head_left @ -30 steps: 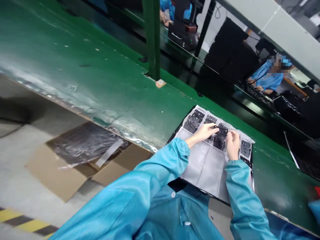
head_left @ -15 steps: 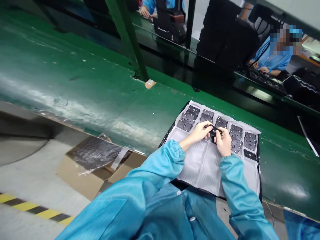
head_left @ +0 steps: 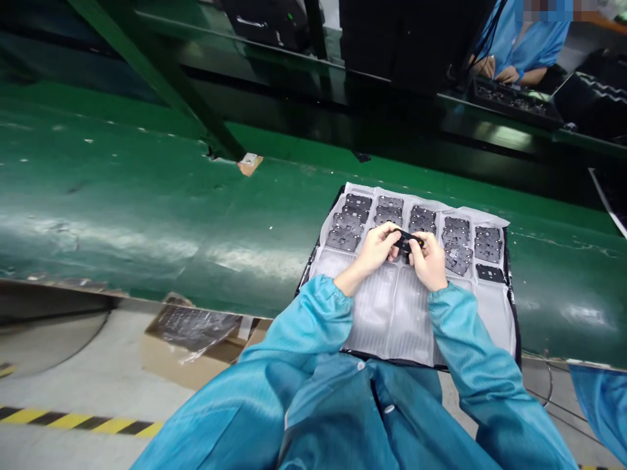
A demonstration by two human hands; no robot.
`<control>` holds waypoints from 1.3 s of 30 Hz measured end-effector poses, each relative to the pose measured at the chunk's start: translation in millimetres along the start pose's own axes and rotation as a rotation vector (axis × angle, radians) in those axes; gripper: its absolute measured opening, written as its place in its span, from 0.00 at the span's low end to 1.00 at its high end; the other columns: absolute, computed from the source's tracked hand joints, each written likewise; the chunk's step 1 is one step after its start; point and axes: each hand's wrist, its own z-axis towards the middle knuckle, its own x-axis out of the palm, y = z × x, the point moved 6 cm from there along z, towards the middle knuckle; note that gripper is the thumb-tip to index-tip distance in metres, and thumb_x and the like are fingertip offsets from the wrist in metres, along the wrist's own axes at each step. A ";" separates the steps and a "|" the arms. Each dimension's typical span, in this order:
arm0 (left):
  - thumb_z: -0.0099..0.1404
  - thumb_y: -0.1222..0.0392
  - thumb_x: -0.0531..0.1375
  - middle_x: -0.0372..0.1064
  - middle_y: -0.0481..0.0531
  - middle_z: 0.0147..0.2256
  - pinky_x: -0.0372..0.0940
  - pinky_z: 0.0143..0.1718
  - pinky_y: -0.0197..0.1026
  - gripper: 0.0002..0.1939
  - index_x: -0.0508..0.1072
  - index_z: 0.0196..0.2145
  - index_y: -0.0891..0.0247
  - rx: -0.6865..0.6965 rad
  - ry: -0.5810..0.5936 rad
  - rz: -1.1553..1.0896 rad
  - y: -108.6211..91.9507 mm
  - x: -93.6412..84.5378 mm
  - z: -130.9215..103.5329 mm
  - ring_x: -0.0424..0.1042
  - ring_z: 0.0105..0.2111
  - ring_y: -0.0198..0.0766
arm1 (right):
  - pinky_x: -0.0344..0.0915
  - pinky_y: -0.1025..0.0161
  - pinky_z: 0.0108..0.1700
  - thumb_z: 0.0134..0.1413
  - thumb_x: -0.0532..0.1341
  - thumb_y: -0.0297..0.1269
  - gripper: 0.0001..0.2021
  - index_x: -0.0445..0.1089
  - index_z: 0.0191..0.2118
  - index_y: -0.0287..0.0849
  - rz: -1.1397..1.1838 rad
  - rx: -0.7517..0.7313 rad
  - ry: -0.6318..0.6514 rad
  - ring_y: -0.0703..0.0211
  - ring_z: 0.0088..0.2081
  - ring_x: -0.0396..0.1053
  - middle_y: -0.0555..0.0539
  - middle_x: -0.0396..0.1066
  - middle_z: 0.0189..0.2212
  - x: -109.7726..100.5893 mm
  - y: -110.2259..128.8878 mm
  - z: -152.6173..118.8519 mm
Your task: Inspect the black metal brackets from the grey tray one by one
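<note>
Between my two hands is a small flat black plastic part, held above a tray lined with white sheeting. My left hand pinches its left end, and my right hand grips the right end, where a small yellow spot shows. The fingers cover much of the part, so its exact kind is unclear. Similar dark, plate-like parts overlap in columns across the tray's far half. One more black part lies singly at the right, beyond my right hand.
The tray rests on a green workbench, with a green post rising at its back. Below the bench edge stands a cardboard box holding plastic-wrapped material. Across the bench, a person in blue works at a dark tray.
The view has shifted, so the post and the far bench sit further left and higher. Both hands keep hold of the black part, which looks slightly turned.
</note>
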 end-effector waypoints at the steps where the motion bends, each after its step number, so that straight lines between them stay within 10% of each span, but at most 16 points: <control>1: 0.62 0.54 0.58 0.60 0.42 0.19 0.54 0.13 0.28 0.11 0.65 0.33 0.64 -0.001 0.001 -0.002 0.6 -0.4 0.2 0.58 0.13 0.25 | 0.57 0.66 0.20 0.61 0.57 0.46 0.11 0.64 0.42 0.44 -0.002 -0.001 -0.001 0.65 0.17 0.61 0.55 0.61 0.19 0.1 0.4 -0.2; 39: 0.60 0.61 0.54 0.47 0.39 0.20 0.45 0.15 0.26 0.03 0.62 0.33 0.61 -0.035 0.004 -0.097 5.4 7.1 -1.9 0.49 0.15 0.23 | 0.58 0.68 0.20 0.59 0.58 0.46 0.12 0.63 0.40 0.43 0.089 0.025 -0.044 0.66 0.16 0.61 0.56 0.61 0.17 0.0 4.1 -2.2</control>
